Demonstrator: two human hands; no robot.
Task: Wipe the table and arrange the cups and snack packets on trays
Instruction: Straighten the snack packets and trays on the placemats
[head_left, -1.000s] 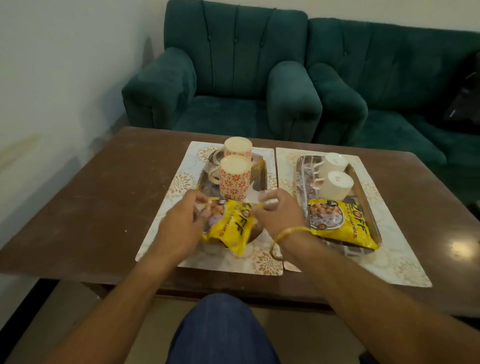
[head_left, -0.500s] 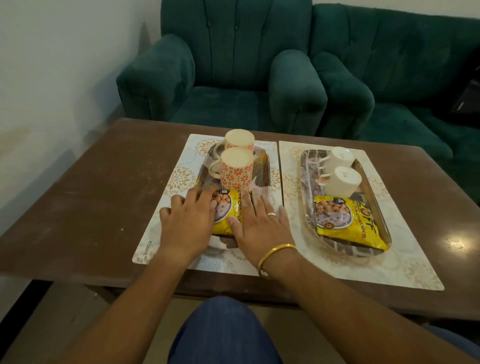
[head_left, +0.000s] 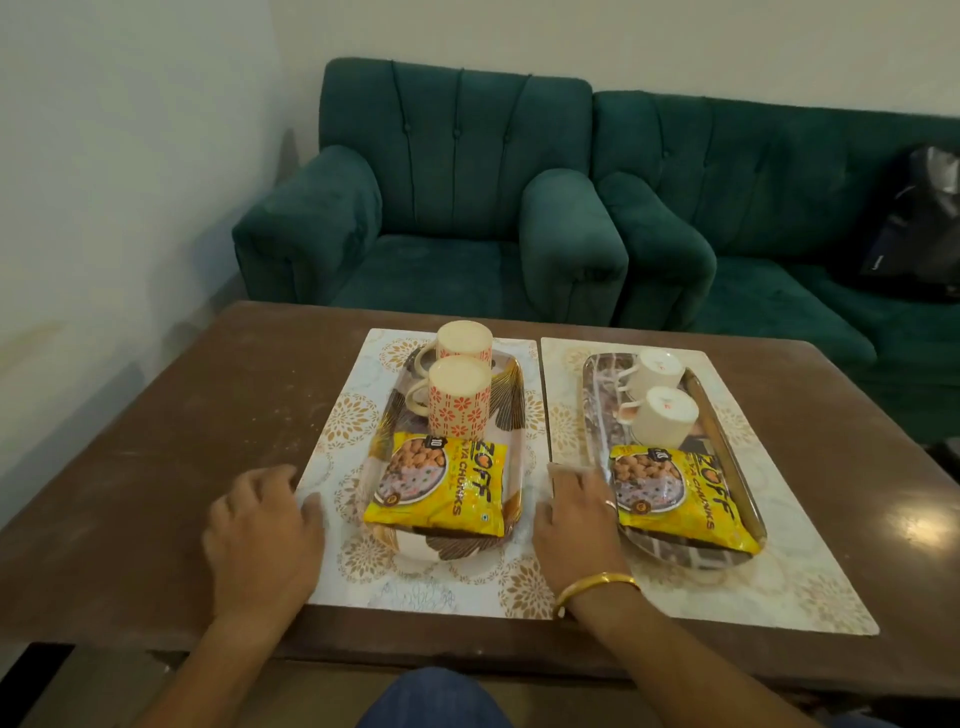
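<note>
Left hand (head_left: 262, 535) and right hand (head_left: 576, 519) lie with fingers (head_left: 311, 506) slack, gripping nothing, on the scuffed brown desk (head_left: 156, 441); a teal armchair (head_left: 441, 234) and sofa (head_left: 779, 234) stand well beyond them.

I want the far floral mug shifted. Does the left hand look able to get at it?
Probably yes: the far floral mug has its handle on the left, and the left hand holds nothing, with only placemat between.
</note>
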